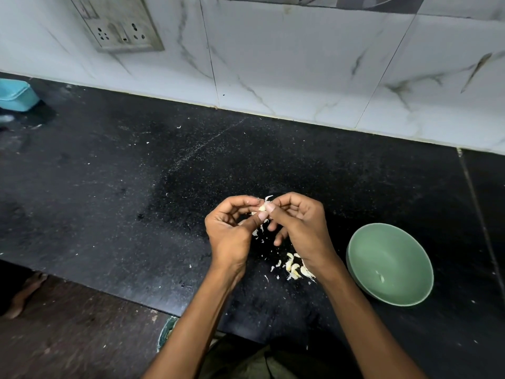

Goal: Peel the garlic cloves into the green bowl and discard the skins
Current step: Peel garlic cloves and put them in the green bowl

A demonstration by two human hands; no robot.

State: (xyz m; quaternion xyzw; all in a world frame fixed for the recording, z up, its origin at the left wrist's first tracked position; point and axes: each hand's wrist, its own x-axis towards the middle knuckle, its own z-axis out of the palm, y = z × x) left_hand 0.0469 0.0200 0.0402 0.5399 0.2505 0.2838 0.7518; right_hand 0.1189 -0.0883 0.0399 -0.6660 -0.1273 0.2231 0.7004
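Counter (136,173): a black stone surface is seen under both hands; small white flakes of skin are scattered on it below the hands.
Green bowl (363,258): it is placed on the counter to the right of the right hand and a little nearer to the person; only one small pale piece, probably a peeled clove, is seen inside it.
Pile of cloves and skins (296,269): it lies under the right wrist, between the hands and the bowl.
Left hand (232,228): the fingers are curled and the clove is pinched from the left side.
Right hand (297,222): the clove is pinched from the right side by thumb and forefinger; this hand is the nearer one to the bowl.
Garlic clove (263,207): it is held between the fingertips of both hands, above the counter; a curl of skin stands up from it. Its long axis cannot be told.
Coming move: the peeled clove is probably to be carried right and towards the person, into the bowl.
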